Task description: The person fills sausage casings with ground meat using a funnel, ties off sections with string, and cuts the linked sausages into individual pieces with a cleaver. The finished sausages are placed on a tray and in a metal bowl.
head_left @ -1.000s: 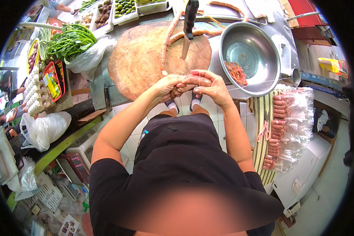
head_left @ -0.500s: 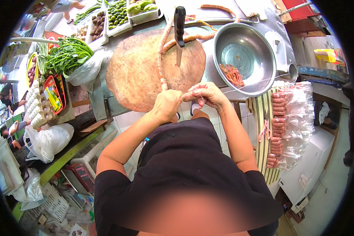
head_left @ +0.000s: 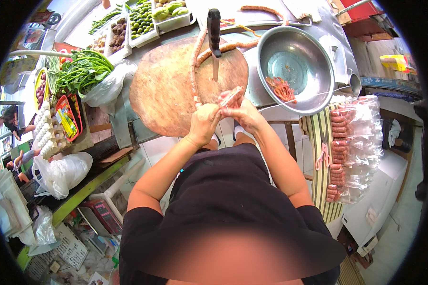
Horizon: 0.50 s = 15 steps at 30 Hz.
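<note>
A long raw sausage [head_left: 193, 71] runs down over the round wooden chopping board [head_left: 164, 90] toward me. At the board's near edge my left hand [head_left: 205, 124] is closed round its near end. My right hand [head_left: 245, 114] is beside it, turned upward, its fingers closed on a thin white string [head_left: 299, 100]. The string stretches rightward past the bowl to a small metal cup [head_left: 355, 86]. Whatever sausage lies between the hands is partly hidden by the fingers. A black-handled knife [head_left: 214, 35] stands tip-down on the board.
At right sits a steel bowl [head_left: 314, 52] with reddish meat scraps [head_left: 281, 89]. Bagged sausage links [head_left: 338, 147] and pink scissors [head_left: 323, 156] lie on a striped cloth [head_left: 316, 183]. Leafy greens [head_left: 83, 71], an egg tray [head_left: 45, 128] and limes [head_left: 141, 21] occupy the left.
My right hand has turned upward and its fingers have risen over the board's near edge. My left hand has shifted only slightly, still on the sausage.
</note>
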Available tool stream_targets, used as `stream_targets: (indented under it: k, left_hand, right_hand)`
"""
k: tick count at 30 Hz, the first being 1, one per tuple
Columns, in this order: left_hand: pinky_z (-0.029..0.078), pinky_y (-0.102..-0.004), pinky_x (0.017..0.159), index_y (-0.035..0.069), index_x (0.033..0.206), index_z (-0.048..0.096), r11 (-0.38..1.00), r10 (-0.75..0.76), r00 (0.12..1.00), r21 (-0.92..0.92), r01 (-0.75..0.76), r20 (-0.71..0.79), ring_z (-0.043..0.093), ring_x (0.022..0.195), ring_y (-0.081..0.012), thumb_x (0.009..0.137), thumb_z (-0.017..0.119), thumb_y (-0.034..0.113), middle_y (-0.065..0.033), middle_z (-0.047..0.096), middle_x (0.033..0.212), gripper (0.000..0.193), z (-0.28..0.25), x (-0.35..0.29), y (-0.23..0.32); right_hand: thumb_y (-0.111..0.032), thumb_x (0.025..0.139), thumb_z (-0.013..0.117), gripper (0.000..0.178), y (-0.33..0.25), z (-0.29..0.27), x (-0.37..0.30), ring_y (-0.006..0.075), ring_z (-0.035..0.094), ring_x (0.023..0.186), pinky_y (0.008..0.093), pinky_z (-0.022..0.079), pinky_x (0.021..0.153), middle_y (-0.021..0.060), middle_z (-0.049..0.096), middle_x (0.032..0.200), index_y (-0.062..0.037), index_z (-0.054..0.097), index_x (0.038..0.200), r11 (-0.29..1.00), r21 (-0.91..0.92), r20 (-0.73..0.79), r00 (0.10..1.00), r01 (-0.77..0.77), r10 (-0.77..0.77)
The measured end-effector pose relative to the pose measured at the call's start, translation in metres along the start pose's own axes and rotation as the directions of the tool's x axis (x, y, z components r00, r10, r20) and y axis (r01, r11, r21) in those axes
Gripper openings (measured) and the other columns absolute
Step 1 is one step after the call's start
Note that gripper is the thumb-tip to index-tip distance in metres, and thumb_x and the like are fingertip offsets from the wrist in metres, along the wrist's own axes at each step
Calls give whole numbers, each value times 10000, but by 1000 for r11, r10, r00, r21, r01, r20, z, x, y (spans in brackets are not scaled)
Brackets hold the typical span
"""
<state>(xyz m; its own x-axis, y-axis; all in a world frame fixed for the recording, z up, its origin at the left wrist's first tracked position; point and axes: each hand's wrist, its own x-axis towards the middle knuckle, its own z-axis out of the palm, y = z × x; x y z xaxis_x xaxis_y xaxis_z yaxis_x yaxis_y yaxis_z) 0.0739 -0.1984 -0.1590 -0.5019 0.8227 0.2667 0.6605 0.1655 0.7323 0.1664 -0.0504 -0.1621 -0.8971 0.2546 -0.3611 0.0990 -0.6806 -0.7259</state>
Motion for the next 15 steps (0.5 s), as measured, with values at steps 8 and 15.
stream_targets:
  k: [8,15]
  left_hand:
    - [477,-555,880,199,1478,386,938,-13,960,337,-85,279,641,641,-268,866,578,199,-61,590,662,641,-27,15,19]
    - [489,-532,904,147,912,670,949,-122,948,313,25,293,657,765,-337,887,543,219,-141,639,744,149,-54,21,37]
  right_hand:
    - [-125,985,523,182,-62,20,-47,65,506,572,216,392,508,24,643,723,-8,648,1045,818,-555,171,942,-150,289]
    - [-124,955,606,142,-105,2,-32,217,631,932,340,512,813,153,665,1000,10,651,963,973,-21,186,957,231,-223]
